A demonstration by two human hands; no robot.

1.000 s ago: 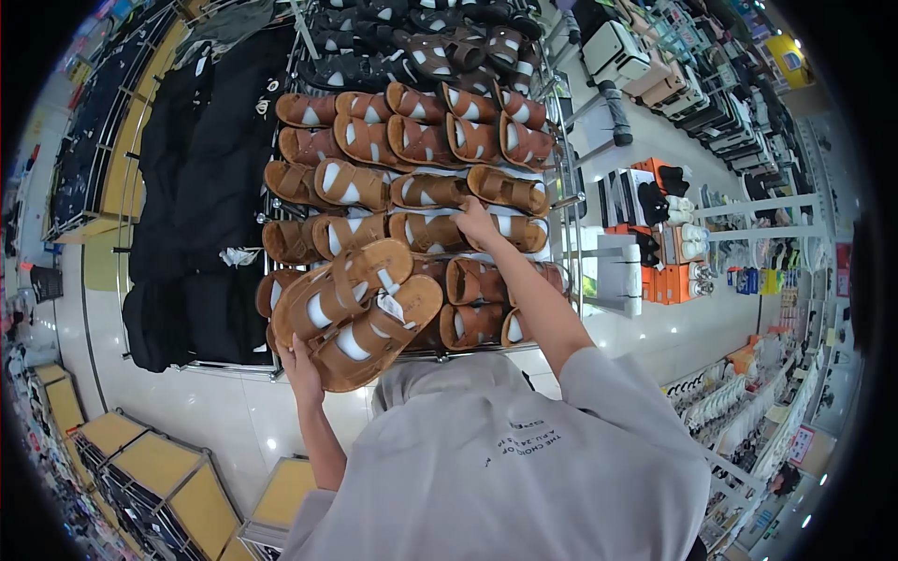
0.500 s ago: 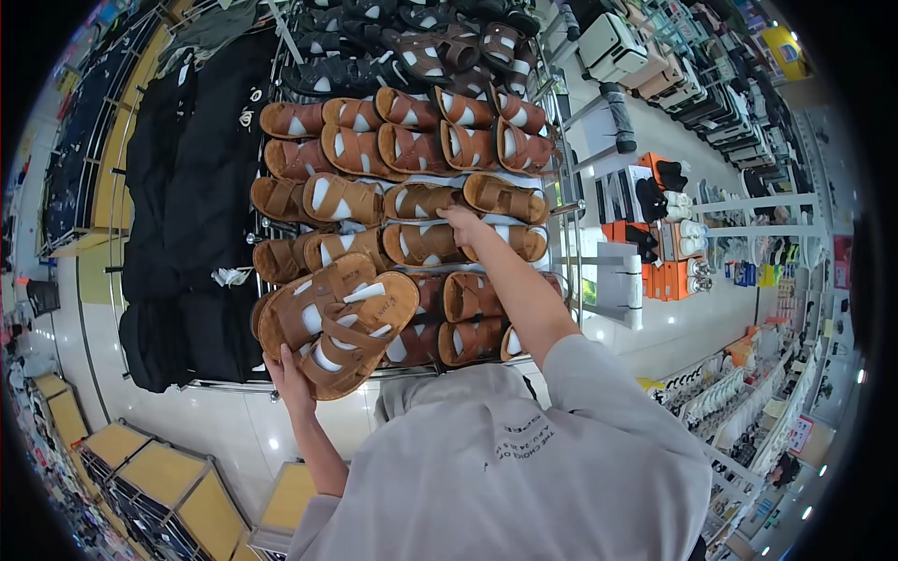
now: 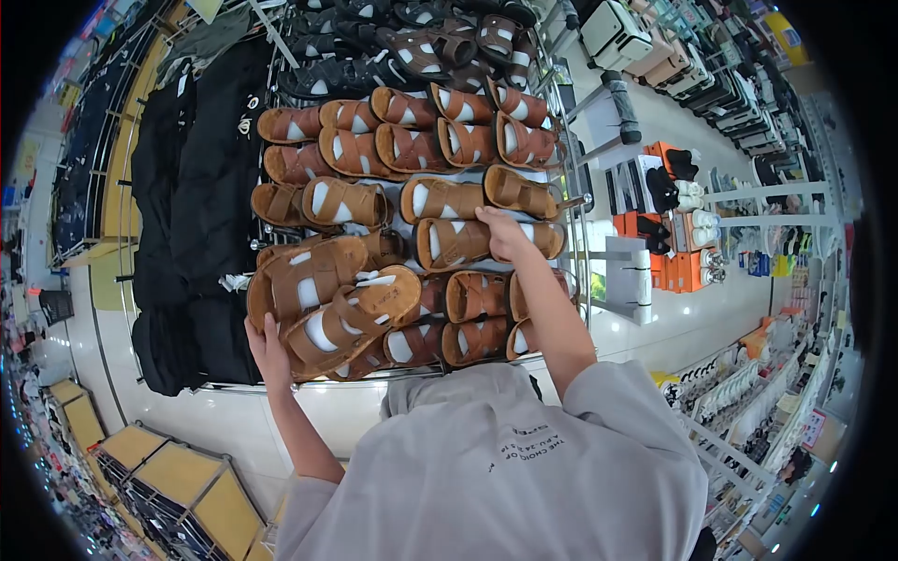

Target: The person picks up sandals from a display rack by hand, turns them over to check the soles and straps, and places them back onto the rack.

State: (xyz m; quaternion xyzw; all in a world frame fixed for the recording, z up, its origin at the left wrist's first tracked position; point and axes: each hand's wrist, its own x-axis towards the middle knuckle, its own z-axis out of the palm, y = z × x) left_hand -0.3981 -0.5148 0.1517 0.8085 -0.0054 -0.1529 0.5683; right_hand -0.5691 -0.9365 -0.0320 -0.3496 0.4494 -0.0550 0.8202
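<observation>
Well, the left hand [image 3: 271, 351] clasps a pair of brown sandals [image 3: 348, 313] by the edge, hiding shoes on the rack [image 3: 574, 202]. The right hand [image 3: 510, 238] touches tan sandals [image 3: 456, 245]; from here I can't tell whether its fingers grip. Black clothes [image 3: 201, 215] lie left, orange boxes [image 3: 683, 271] right.

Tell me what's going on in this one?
A person is handling sandals at a metal rack. The left hand holds two brown sandals over the rack's near left corner. The right hand reaches into the lighter brown sandals set out in rows; whether it grips one is unclear. Black clothes lie to the left of the sandals.
</observation>
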